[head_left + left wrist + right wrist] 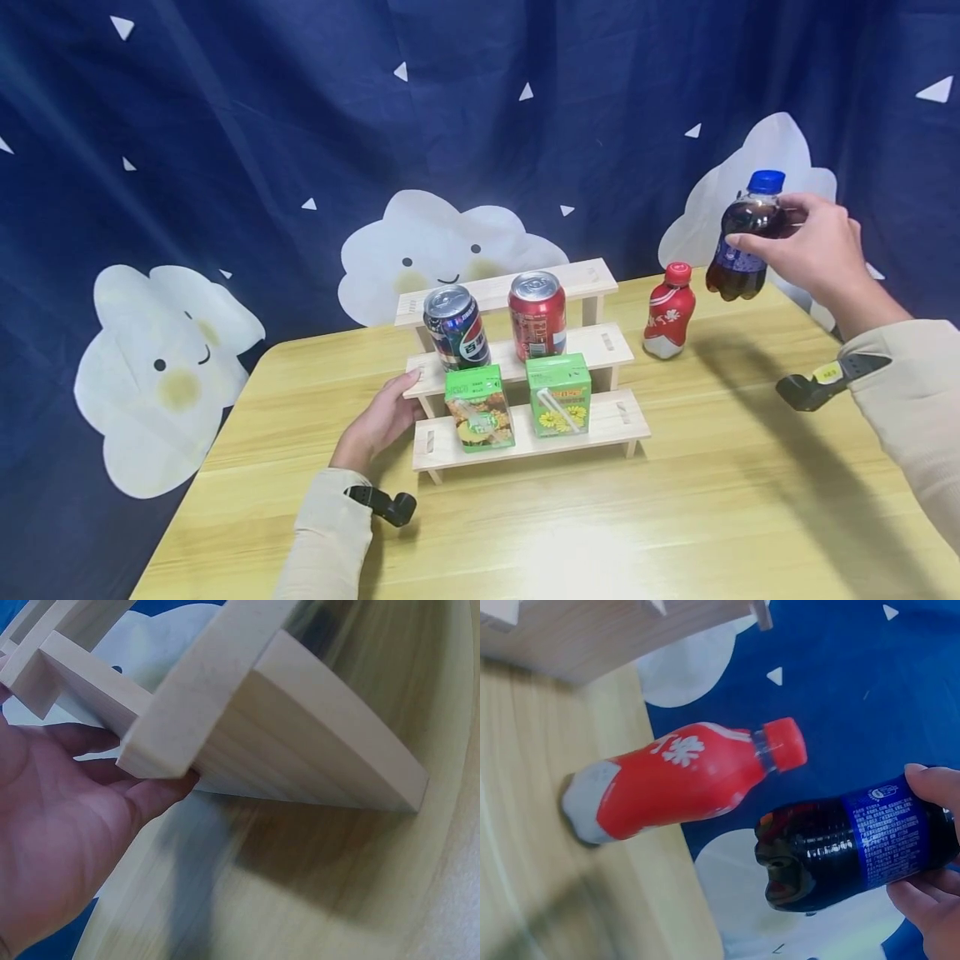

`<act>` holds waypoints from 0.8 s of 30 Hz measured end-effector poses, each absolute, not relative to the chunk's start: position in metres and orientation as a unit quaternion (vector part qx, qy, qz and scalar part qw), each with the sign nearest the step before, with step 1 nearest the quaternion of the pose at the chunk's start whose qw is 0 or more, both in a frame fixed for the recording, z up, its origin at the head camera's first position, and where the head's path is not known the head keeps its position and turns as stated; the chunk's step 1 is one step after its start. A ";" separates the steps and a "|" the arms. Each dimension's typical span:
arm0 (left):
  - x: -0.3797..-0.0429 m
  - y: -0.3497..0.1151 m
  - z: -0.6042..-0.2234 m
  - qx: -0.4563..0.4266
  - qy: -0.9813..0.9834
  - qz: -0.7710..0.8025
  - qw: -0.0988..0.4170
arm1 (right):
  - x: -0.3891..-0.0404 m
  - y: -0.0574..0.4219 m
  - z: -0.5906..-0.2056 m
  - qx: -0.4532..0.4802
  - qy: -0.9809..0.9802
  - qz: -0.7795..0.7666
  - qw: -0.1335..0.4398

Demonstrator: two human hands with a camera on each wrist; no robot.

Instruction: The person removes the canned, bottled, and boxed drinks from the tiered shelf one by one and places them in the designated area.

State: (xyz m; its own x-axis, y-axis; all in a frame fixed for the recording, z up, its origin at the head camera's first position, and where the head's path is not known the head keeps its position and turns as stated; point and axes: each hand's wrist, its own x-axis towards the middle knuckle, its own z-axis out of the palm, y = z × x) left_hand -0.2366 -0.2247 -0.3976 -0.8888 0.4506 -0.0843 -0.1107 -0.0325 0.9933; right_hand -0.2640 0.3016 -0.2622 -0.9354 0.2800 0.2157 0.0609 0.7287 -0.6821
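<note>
My right hand [817, 246] grips a cola bottle with a blue cap [742, 242] round its upper part, holding it up off the table. In the right wrist view the cola bottle's dark lobed base [787, 859] points toward a red bottle [682, 780], with a gap between them. That red bottle stands upright on the table, right of a three-step wooden display rack [517, 446]. My left hand [382, 421] holds the rack's left end at the middle step, its fingers [161, 795] reaching round the wood. Part of this hand is hidden behind the rack.
On the rack's middle step stand a dark blue can [455, 329] and a red can [537, 317]. Two green drink cartons, one on the left [480, 408] and one on the right [558, 396], sit on the lowest step. A blue curtain [300, 100] hangs behind the table [525, 533].
</note>
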 end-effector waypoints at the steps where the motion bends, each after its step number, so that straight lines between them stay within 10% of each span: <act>1: -0.237 -0.225 -0.398 0.128 0.667 0.707 0.198 | -0.264 0.302 -0.265 -0.094 -0.917 0.356 0.154; 24: -0.237 -0.224 -0.397 0.115 0.672 0.704 0.198 | -0.261 0.303 -0.325 -0.075 -0.915 0.360 0.167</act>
